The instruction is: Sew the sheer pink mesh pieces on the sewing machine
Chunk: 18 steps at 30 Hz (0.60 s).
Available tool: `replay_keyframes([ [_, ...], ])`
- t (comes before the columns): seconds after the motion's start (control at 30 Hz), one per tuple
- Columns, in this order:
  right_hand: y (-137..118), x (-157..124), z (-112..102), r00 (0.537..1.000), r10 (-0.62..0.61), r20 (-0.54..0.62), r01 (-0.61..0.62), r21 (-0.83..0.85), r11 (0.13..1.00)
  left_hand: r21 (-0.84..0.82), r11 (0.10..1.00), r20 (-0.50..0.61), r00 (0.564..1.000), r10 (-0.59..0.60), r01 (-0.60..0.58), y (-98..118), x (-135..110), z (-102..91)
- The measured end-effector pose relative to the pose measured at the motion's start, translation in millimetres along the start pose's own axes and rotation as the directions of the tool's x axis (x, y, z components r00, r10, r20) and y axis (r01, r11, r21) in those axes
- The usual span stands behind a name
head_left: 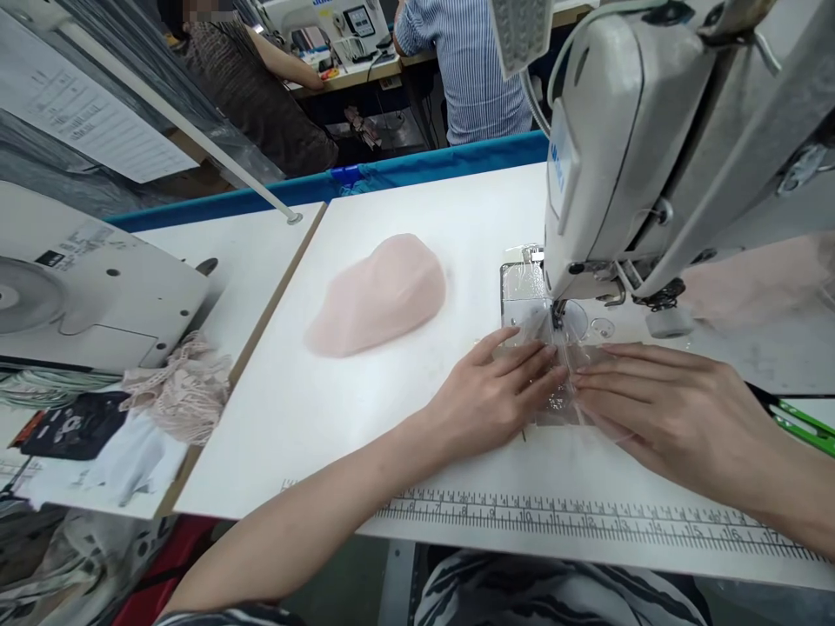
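A piece of sheer, pale fabric [557, 409] lies under the needle area of a white sewing machine [597, 165]. My left hand [492, 391] is at the fabric's left side, its fingertips pressed together on it and one finger stretched toward the metal needle plate [515, 283]. From the right, my right hand [678, 409] grips the same fabric, its long fingers close together and its thumb hidden. Both hands are just in front of the presser foot [557, 313]. A pale pink fabric piece [384, 296] rests flat on the white table [365, 435], left of my hands.
Green-handled snips [805, 426] lie right of my right hand. More pink fabric [757, 283] is behind the machine arm. A ruler strip [554, 517] runs along the front edge. Pinkish cord [179, 391] is bundled at left. Two people sit beyond the blue cloth edge [450, 161].
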State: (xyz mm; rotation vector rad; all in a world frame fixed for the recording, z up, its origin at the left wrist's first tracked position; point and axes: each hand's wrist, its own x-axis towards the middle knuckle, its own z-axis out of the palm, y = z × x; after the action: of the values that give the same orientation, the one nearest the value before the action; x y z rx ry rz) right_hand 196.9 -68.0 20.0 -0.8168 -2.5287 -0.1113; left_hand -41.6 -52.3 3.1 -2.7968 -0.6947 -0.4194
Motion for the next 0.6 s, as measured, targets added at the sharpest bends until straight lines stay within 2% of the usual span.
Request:
replay_keyframes([
  [0.6, 6.3, 2.6, 2.0, 0.999, -0.027, -0.036, 0.025, -0.049, 0.999, -0.076, 0.995, -0.020, 0.997, -0.073, 0.071, -3.8, 4.7, 5.6],
])
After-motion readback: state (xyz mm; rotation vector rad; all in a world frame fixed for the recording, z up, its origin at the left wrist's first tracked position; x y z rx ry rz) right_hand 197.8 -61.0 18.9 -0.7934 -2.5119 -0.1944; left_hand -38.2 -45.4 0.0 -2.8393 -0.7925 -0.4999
